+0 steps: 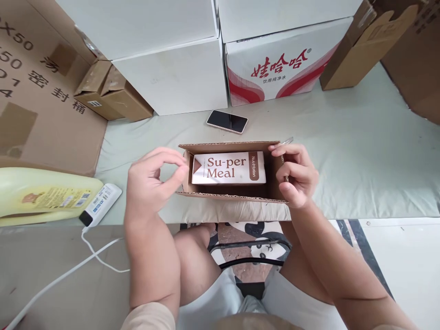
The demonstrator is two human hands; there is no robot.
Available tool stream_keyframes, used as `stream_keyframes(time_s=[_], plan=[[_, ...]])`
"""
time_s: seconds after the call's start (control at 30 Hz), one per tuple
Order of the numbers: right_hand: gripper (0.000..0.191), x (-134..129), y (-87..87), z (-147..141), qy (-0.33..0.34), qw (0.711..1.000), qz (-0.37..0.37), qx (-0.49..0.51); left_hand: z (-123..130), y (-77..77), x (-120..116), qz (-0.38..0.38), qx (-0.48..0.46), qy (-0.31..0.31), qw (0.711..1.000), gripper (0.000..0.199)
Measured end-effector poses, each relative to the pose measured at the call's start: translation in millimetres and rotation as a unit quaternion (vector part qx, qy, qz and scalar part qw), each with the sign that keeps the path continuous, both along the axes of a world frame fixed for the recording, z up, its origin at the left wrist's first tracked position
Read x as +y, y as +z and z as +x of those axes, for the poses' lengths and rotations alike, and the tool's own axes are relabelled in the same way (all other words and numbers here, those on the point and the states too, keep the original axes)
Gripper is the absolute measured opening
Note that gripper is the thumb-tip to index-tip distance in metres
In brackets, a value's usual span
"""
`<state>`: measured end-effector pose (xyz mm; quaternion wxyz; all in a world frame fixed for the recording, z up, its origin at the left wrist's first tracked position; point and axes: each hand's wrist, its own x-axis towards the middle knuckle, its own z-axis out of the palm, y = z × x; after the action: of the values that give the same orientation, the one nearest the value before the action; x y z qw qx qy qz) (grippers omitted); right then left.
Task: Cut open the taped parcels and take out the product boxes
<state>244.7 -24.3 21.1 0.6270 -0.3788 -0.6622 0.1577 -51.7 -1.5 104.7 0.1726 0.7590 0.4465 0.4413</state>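
Observation:
An open brown cardboard box (233, 198) stands at the front edge of the cloth-covered surface. Inside it lies a white carton (228, 167) marked "Su-per Meal", towards the left end, with a dark gap at its right. My left hand (154, 176) pinches the box's left edge between thumb and fingers. At the right end, my right hand (298, 173) has its fingers curled round the box's edge, and a small clear object (288, 140) shows by its index finger.
Behind the box lies a phone (227, 121). White cartons (175, 78) and a red-and-white carton (275, 68) stand at the back. A yellow bottle (44, 195) and a white power strip (101, 205) with a cable are at left. Brown boxes (113, 91) flank both sides.

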Motion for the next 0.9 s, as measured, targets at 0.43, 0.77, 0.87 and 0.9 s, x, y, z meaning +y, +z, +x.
stream_keyframes(time_s=[0.43, 0.77, 0.87, 0.9], plan=[[0.059, 2.9, -3.7, 3.1, 0.038, 0.999, -0.002, 0.030, 105.9, 50.2, 18.8, -0.220, 0.544, -0.106, 0.803, 0.051], [0.083, 5.8, -6.2, 1.2, 0.081, 0.995, -0.057, -0.025, 73.9, 82.5, 24.2, -0.171, 0.439, -0.092, 0.877, 0.057], [0.083, 5.6, -5.2, -0.9, 0.089, 0.994, -0.055, -0.039, 55.2, 104.4, 20.4, -0.144, 0.392, -0.059, 0.907, 0.067], [0.082, 5.8, -5.1, -1.9, 0.097, 0.994, -0.048, -0.034, 49.1, 111.5, 17.7, -0.134, 0.372, -0.058, 0.917, 0.071]])
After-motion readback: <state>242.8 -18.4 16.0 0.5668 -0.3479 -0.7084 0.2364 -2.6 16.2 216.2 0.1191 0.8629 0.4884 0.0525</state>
